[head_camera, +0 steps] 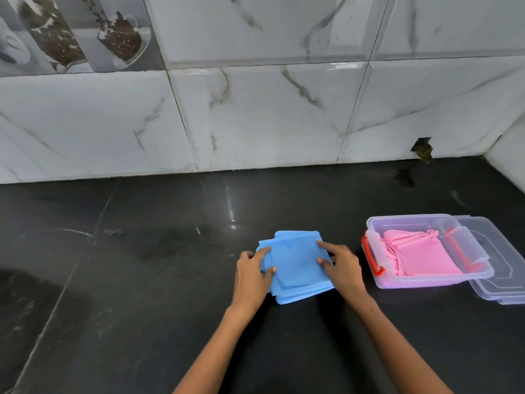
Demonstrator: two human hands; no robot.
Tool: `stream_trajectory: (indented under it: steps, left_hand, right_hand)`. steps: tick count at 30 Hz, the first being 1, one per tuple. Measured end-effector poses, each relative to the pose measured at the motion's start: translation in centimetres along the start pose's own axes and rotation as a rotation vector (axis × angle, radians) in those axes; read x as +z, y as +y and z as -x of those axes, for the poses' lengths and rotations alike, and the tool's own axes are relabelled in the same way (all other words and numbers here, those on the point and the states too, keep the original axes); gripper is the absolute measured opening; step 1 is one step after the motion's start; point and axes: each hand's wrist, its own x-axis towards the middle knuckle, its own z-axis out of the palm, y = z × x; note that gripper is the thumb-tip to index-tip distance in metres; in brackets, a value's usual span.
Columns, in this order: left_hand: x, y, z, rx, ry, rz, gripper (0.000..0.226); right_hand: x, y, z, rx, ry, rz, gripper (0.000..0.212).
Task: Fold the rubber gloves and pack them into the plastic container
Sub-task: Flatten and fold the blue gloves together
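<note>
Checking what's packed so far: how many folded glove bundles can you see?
2: the blue bundle lies on the counter, held by both hands; the pink bundle lies inside the plastic container. How many gloves each holds can't be told.

Folded gloves on counter, centre, between both hands. Container to their right, second glove bundle inside. Lid under container's right side. Wall behind.

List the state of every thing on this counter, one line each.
Blue gloves: folded flat on the counter, held at both sides.
Pink gloves: folded, inside the container.
Plastic container: open.
Lid: off, lying under the container's right side.
Left hand: gripping the blue gloves.
Right hand: gripping the blue gloves.
</note>
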Motion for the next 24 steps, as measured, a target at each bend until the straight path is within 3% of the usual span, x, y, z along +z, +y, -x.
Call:
stream_trajectory:
  steps: [4,8,17,24]
  left_hand:
    - [-0.6,-0.2,0.4,-0.152,0.003,0.161,0.053]
    - [-1.6,-0.3,0.3,-0.264,0.019,0.481,0.043]
    - [-1.7,-0.1,0.7,-0.279,-0.052,0.497,0.055]
    - [-1.5,-1.2,1.8,-0.244,0.031,0.581,0.053]
  right_hand:
    - [0.3,0.2,-0.3,0.013,-0.062,0.041,0.044]
    - [-0.3,0.2,-1.0,-0.021,-0.105,0.023,0.045]
    - [-0.9,0.3,-1.3,-0.044,-0.168,0.023,0.046]
    - [-0.9,-0.1,-0.9,-0.053,-0.159,-0.016,0.048]
